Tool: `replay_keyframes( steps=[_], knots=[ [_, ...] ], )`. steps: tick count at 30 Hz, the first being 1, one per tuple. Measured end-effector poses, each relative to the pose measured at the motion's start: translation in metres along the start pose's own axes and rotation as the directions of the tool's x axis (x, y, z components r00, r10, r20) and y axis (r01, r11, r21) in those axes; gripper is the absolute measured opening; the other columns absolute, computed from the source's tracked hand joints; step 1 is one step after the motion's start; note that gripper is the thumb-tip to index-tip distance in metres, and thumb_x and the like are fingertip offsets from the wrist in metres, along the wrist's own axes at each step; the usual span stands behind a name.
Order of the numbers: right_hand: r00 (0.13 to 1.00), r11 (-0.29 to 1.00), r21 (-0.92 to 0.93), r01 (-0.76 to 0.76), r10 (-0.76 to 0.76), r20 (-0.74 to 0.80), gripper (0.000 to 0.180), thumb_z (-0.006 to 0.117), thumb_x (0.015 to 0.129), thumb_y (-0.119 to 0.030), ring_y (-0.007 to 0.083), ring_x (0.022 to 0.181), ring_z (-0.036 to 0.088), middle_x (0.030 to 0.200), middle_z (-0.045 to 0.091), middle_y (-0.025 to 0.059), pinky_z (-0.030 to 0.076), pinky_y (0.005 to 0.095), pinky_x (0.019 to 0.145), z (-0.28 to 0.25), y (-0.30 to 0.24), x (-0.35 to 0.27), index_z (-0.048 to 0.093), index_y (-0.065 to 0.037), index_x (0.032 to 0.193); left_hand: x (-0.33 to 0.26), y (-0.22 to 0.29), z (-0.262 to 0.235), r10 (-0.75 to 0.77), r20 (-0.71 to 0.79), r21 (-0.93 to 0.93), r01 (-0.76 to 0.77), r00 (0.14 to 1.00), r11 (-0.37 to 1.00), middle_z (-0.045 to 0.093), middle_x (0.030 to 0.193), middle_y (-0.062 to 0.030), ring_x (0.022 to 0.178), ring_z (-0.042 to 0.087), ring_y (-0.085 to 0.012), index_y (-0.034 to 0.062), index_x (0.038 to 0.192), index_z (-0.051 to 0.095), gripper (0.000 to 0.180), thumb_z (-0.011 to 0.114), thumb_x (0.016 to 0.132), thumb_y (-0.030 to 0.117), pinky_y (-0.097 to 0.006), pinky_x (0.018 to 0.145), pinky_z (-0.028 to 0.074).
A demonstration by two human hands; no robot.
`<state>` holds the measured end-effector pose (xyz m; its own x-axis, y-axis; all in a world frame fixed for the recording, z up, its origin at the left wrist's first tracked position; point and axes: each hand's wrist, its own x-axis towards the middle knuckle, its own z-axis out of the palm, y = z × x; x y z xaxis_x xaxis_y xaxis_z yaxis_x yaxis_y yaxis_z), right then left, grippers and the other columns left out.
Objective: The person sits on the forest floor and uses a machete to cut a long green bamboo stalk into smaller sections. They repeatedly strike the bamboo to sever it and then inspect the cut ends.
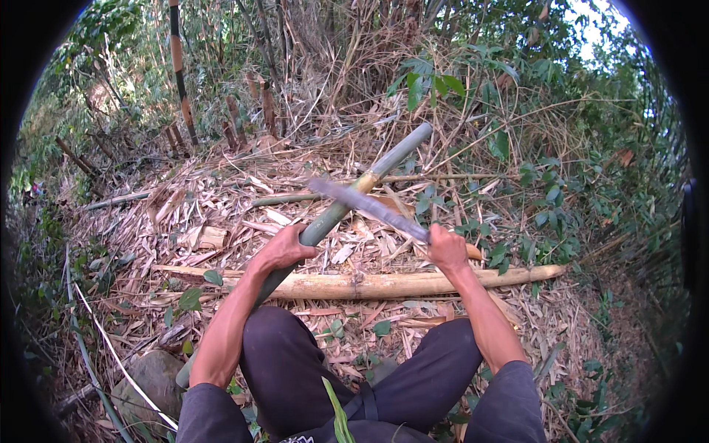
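Observation:
My left hand [284, 249] is closed around a green bamboo pole [329, 221], which slants from beside my left knee up and away to the right. A pale, scraped-looking band shows at the pole's joint near its far part. My right hand [447, 249] grips a machete [380, 211] by its handle, whose brown end pokes out past the fist. The blade, somewhat blurred, points left and crosses in front of the pole just below the pale joint; whether it touches the pole I cannot tell. Beneath both hands a thick, pale bamboo log [413, 285] lies crosswise on the ground.
Wood shavings and dry leaves [214, 199] cover the ground. A grey rock [150, 387] sits at lower left, beside thin stems. Cut bamboo stumps [267, 107] and dense dry stalks stand at the back. Leafy plants [550, 203] crowd the right side.

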<state>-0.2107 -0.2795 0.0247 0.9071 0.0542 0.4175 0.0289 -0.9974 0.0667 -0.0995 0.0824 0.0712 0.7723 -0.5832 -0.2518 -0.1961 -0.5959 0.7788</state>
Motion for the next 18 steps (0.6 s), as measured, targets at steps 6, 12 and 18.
replay_keyframes(
  steps=[6,12,18],
  knots=[
    [0.943,0.951,0.013,-0.31,0.306,0.13,0.006,0.05,0.087,-0.006,0.019,0.045,0.057,0.059,0.057,0.0121,0.052,0.0383,0.044,-0.001,0.017,-0.008,0.052,-0.003,0.082,-0.003,-0.007,0.0,0.04,-0.025,0.051,-0.039,0.999,0.998,0.065,0.079,-0.0147,0.069,0.062,-0.0218,-0.005,0.102,0.062,0.048,0.069,0.068,0.027,-0.035,0.067,0.05],
    [0.999,0.999,0.025,0.031,-0.031,0.033,0.008,0.047,0.084,-0.003,0.0246,0.048,0.062,0.06,0.058,0.0136,0.053,0.0426,0.046,-0.002,-0.005,0.003,0.052,0.0,0.078,0.001,-0.008,0.001,0.044,-0.08,0.156,-0.031,0.996,0.987,0.065,0.08,-0.0175,0.07,0.062,-0.0239,-0.0062,0.1,0.062,0.046,0.068,0.068,0.027,-0.037,0.067,0.049],
    [0.907,0.932,0.001,-0.362,0.352,0.229,0.009,0.048,0.085,-0.004,0.026,0.049,0.063,0.059,0.058,0.0136,0.052,0.0403,0.044,-0.011,0.014,-0.008,0.054,0.0,0.08,0.0,-0.013,0.0,0.113,-0.149,0.219,-0.079,0.982,0.973,0.066,0.081,-0.0234,0.074,0.065,-0.0309,-0.0084,0.103,0.06,0.049,0.067,0.067,0.024,-0.041,0.07,0.05]
  ],
)
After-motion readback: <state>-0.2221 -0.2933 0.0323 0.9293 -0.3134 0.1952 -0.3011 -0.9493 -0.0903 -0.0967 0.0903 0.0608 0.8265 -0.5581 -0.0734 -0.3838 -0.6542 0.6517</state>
